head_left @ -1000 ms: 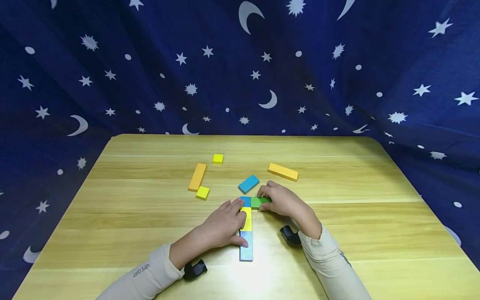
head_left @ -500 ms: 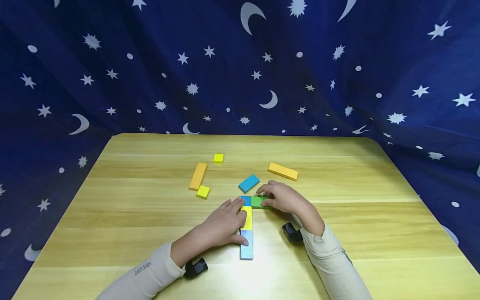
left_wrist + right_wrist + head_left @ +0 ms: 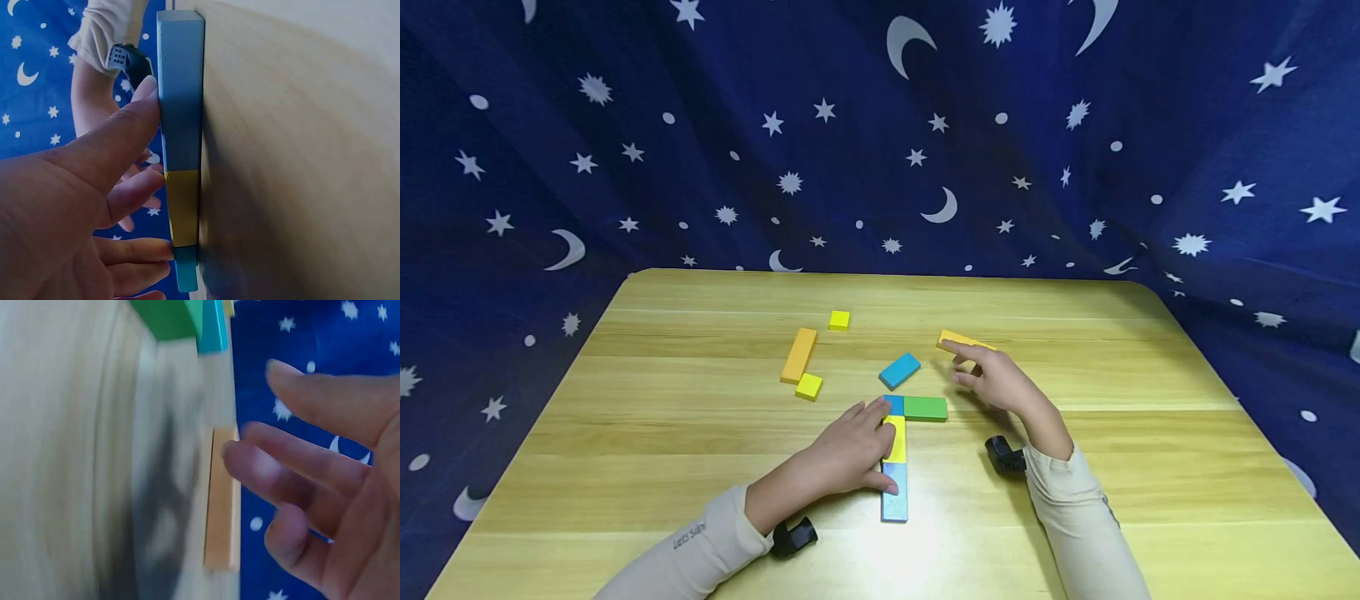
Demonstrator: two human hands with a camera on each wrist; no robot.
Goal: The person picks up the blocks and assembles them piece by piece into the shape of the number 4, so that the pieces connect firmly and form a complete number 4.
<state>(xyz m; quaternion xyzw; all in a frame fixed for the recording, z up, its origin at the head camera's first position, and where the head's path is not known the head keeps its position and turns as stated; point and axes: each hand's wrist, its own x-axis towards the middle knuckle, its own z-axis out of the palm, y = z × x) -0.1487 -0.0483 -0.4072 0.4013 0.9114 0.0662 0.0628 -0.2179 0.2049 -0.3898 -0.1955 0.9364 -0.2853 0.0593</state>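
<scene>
A row of flat blocks runs away from the person in the head view: a pale blue block [image 3: 894, 507], a yellow block [image 3: 897, 450] and a small blue block [image 3: 895, 406]. A green block [image 3: 926, 408] extends to the right from the blue one. The left hand [image 3: 842, 454] rests on the row, its thumb on the pale blue block and fingertips at the yellow and blue ones. Nothing is held in the right hand [image 3: 1002, 382], which hovers with loosely spread fingers by an orange block [image 3: 964, 337]. In the right wrist view, fingertips overlap that orange block [image 3: 220, 512]; contact cannot be told.
A loose blue block [image 3: 899, 371] lies beyond the green one. Left of it lie another orange block [image 3: 799, 356], a yellow square block [image 3: 808, 387] and a farther yellow square [image 3: 839, 321]. A starry curtain [image 3: 880, 150] hangs behind the wooden table [image 3: 1112, 500].
The right hand has let go of the green block and moved away and to the right, to the orange block. The left hand has stayed on the row.
</scene>
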